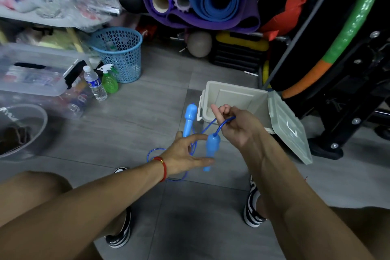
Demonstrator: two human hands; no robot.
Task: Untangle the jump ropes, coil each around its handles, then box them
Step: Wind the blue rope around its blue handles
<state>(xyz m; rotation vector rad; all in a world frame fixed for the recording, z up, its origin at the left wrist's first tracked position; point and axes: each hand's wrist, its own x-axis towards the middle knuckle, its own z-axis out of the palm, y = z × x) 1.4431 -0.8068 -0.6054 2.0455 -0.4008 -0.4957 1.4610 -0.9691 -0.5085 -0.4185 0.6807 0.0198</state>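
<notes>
Nearest the camera: bare knees and two forearms reaching forward over a grey tiled floor [130, 124], striped slip-on shoes [252, 211] planted on the tiles beneath. On the left wrist, a red string bracelet [162, 168]. Left hand [185, 154] held with spread, nearly straight fingers, thumb and forefinger apart on either side of the lower blue handle [211, 150], fingertips just beside it; contact with it could not be told. Right hand [238, 126] raised a little higher, its grip curled and pinching the blue cord [223, 123] just above that hanging handle, forefinger pointing up. Second blue handle [188, 120] upright just beyond the left fingers, with the rest of the jump rope trailing in loose loops [156, 152] down to the floor under the left wrist. Just behind the hands, an off-white plastic box [236, 95] stood on the floor, its hinged lid [289, 129] swung open to the right. Farther left, a water bottle [95, 83] and a green spray bottle [109, 81] stood close together in front of a blue mesh basket [119, 53], near a clear storage bin [31, 69]. Farthest back, rolled blue and purple mats [211, 0] stacked against the wall, a grey ball [199, 43] below them.
</notes>
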